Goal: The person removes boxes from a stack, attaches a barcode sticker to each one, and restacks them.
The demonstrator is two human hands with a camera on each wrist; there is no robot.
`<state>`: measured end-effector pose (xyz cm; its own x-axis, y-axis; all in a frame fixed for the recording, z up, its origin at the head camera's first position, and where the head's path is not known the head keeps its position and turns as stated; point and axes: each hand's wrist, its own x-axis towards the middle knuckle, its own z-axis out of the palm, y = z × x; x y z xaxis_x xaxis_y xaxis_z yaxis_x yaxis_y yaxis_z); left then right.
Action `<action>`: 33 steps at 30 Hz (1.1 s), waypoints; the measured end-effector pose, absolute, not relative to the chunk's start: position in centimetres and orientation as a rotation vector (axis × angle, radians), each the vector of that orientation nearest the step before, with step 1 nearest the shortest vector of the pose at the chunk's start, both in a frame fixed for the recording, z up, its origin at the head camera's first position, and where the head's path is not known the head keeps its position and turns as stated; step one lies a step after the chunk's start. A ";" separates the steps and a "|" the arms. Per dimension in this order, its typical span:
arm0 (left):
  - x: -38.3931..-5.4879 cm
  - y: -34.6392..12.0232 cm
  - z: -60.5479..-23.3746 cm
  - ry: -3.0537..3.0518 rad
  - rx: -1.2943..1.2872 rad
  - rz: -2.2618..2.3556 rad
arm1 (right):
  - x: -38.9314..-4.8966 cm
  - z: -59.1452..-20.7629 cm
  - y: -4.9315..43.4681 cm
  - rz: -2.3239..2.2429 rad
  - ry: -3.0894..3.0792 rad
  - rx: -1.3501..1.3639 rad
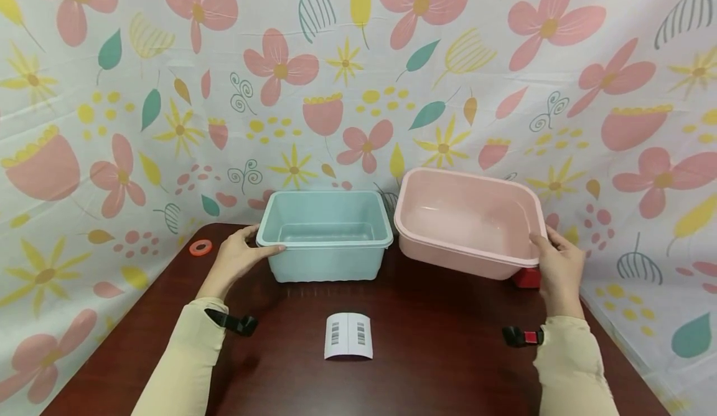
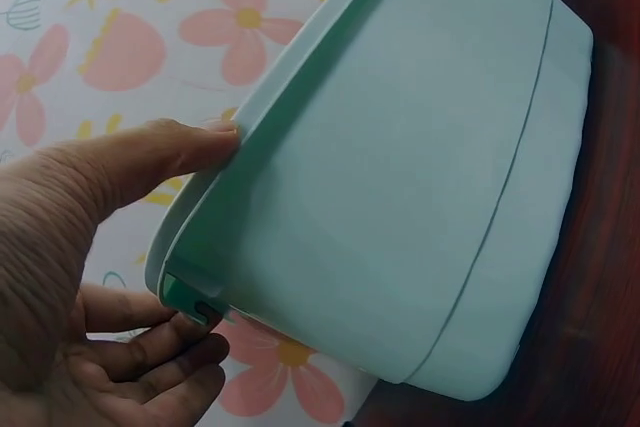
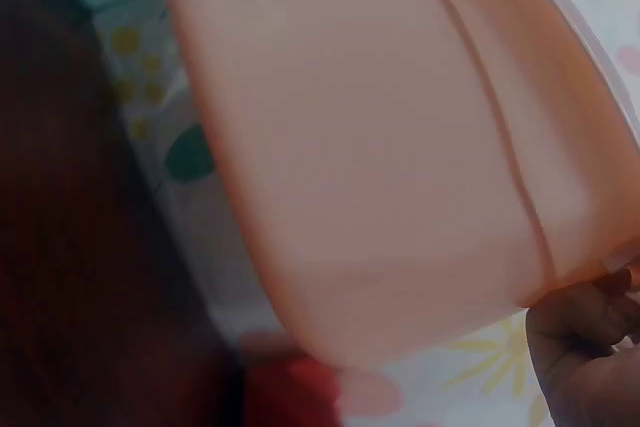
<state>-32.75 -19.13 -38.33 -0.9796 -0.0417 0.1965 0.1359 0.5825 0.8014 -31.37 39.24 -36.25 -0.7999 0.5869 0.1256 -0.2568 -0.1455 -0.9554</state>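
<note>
A light teal plastic basin [image 1: 330,263] is at the back of the table, its opening facing up. My left hand [image 1: 238,257] grips its left end; in the left wrist view the thumb [image 2: 205,145] presses on the rim and the fingers curl below it. To the right, a pink plastic basin [image 1: 448,249] is tilted, its right side lower, with its underside raised off the table. My right hand [image 1: 560,273] holds that basin by its right end. The right wrist view has the pink basin's outer wall [image 3: 350,147] filling most of it, with part of the right hand at the lower right.
A folded white paper with barcodes [image 1: 348,336] lies mid-table. A red-orange ring [image 1: 200,247] sits near the back left corner. Partly hidden behind the pink basin is a red object [image 1: 526,278]. A flowered cloth [image 1: 347,80] hangs behind the dark wooden table [image 1: 426,354].
</note>
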 end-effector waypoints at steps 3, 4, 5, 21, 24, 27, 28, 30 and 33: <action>-32.8 -19.2 -38.4 -2.618 -0.079 -1.371 | -31.9 -37.6 39.7 1.950 -1.655 -0.392; -32.8 -19.2 -38.4 -2.620 -0.080 -1.377 | -32.1 -38.0 39.7 1.936 -1.678 -0.391; -32.8 -19.3 -38.4 -2.622 -0.084 -1.385 | -32.3 -38.4 39.8 1.925 -1.700 -0.388; -32.9 -19.5 -38.3 -2.639 -0.067 -1.481 | -33.3 -41.8 41.4 1.912 -1.909 -0.362; -33.1 -19.6 -38.3 -2.622 -0.081 -1.519 | -33.6 -41.9 41.5 1.957 -1.774 -0.407; -33.2 -19.7 -38.3 -2.601 -0.093 -1.544 | -33.8 -41.8 41.3 1.963 -1.679 -0.395; -33.2 -19.7 -38.3 -2.599 -0.095 -1.544 | -33.8 -41.8 41.2 1.957 -1.673 -0.392; -33.2 -19.7 -38.4 -2.594 -0.095 -1.545 | -33.8 -41.9 41.1 1.951 -1.668 -0.385; -33.2 -19.8 -38.5 -2.592 -0.095 -1.539 | -33.7 -42.1 41.0 1.969 -1.685 -0.400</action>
